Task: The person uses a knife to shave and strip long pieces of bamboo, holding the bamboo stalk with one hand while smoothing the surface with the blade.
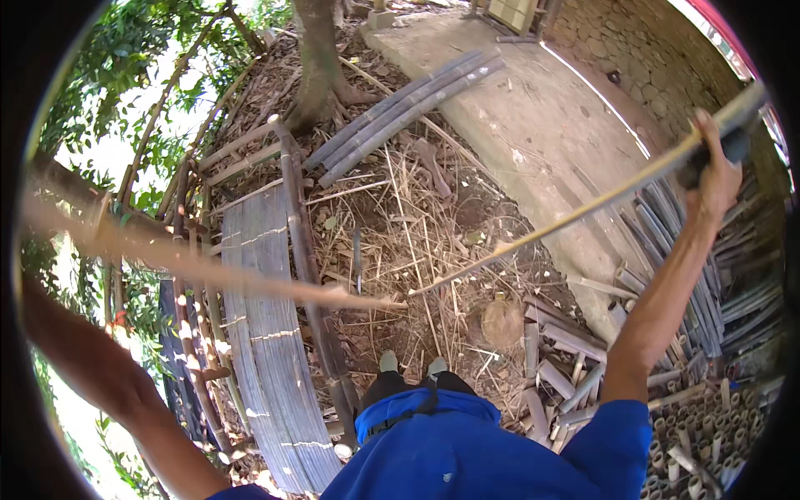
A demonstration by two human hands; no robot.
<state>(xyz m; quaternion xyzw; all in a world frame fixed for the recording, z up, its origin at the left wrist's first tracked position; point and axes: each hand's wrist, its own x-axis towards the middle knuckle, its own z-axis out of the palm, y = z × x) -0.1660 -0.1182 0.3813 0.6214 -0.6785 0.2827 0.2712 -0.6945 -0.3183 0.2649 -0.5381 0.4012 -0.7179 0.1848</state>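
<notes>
Held up at the right, my right hand (715, 179) is closed round a long split bamboo strip (575, 215). A dark object (727, 155) shows against its palm; its kind cannot be made out. This strip slants down to the middle, its thin end over the littered ground. A second long strip (225, 268), smeared by motion, reaches in from the left, and the two ends nearly meet. My left forearm (108, 379) stretches to the left rim, where the hand is cut off from view. What the left hand holds is hidden.
Left of my feet stands a bamboo bench (267, 333) with a slatted top. Dark bamboo poles (408, 112) lean on a concrete ledge (517, 125). A round wood block (503, 323) sits ahead right. Cut bamboo pieces (692, 442) are heaped at right; a tree trunk (321, 67) stands behind.
</notes>
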